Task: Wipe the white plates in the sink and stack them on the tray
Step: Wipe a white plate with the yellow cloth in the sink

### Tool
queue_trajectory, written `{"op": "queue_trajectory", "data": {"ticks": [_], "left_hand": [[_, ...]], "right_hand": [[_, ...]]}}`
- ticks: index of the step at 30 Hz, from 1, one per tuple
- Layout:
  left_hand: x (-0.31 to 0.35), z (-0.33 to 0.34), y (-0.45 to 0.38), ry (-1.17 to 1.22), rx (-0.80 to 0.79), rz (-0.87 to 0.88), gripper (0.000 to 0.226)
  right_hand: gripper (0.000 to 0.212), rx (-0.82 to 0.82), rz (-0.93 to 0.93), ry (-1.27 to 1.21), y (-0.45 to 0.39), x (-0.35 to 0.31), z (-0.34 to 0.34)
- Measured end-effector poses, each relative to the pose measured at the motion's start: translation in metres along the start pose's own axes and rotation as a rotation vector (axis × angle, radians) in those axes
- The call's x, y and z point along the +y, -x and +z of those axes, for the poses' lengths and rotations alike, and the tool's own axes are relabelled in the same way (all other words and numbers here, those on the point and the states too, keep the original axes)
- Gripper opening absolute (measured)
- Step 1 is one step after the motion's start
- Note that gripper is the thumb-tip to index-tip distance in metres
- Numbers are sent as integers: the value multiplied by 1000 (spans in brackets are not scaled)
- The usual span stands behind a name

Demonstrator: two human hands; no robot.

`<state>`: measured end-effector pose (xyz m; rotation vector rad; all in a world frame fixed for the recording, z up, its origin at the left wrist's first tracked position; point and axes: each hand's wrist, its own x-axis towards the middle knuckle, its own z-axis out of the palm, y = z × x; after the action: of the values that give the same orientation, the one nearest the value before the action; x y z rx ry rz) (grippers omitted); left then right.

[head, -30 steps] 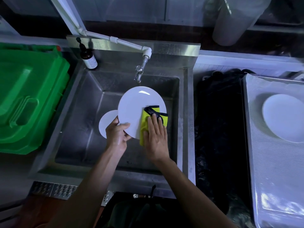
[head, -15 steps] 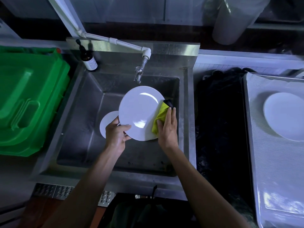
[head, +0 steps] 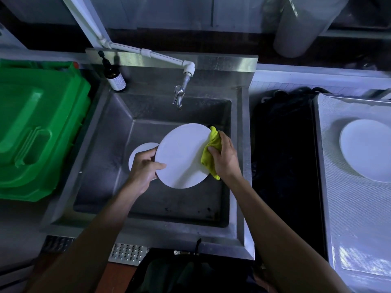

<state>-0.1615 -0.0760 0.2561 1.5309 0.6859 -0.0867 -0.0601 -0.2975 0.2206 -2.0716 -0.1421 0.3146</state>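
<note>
Dim room, bluish light, glare on the metal. Steel splash panel (head: 211, 61) at the back, white pipe (head: 135, 49) running diagonally along it to a metal tap (head: 179, 96). Dark brown bottle with a white label (head: 114, 78) in the back left corner. Green plastic crate (head: 36, 132) to the left. Black cloth or bag (head: 281, 149) on the counter to the right. Pale cylinder (head: 302, 24) leaning top right. Perforated metal grate (head: 127, 253) low at the front edge.
</note>
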Motion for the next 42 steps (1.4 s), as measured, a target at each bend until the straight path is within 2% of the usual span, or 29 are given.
{"op": "queue_trajectory", "data": {"ticks": [3, 7, 13, 17, 20, 22, 29, 31, 33, 35, 37, 39, 40, 42], "left_hand": [[2, -5, -6, -108, -63, 47, 55], [8, -8, -17, -293, -139, 118, 52], [16, -7, -27, -457, -176, 227, 74], [18, -3, -35, -573, -232, 249, 65], [24, 3, -33, -666, -234, 300, 87], [29, 8, -31, -721, -214, 341, 92], [25, 18, -31, -700, -206, 364, 78], [17, 19, -34, -688, -149, 376, 68], [10, 19, -33, -628, -68, 367, 58], [0, 17, -26, -540, 23, 347, 51], [-13, 13, -15, -390, 135, 246, 38], [-21, 8, -5, -82, 272, -45, 22], [-22, 9, -2, 114, 285, -218, 22], [-17, 18, 4, 432, 183, -423, 33]], "right_hand": [[55, -25, -72, 31, -3, -6, -6], [50, -76, -194, 94, -7, -12, -12], [46, -106, -296, 203, -14, -15, -12], [47, -109, -351, 304, -16, -17, -5], [43, -88, -422, 415, -15, -19, 1], [39, -64, -461, 487, -14, -21, 3], [31, 9, -469, 587, -6, -25, -3], [37, 47, -480, 589, -1, -27, -5], [42, 96, -500, 566, 4, -29, -7], [38, 155, -502, 546, 5, -29, -9], [34, 213, -498, 523, 4, -25, -11], [34, 263, -508, 494, 4, -22, -11], [33, 288, -519, 482, 4, -21, -11], [31, 331, -532, 463, 4, -20, -8]]}}
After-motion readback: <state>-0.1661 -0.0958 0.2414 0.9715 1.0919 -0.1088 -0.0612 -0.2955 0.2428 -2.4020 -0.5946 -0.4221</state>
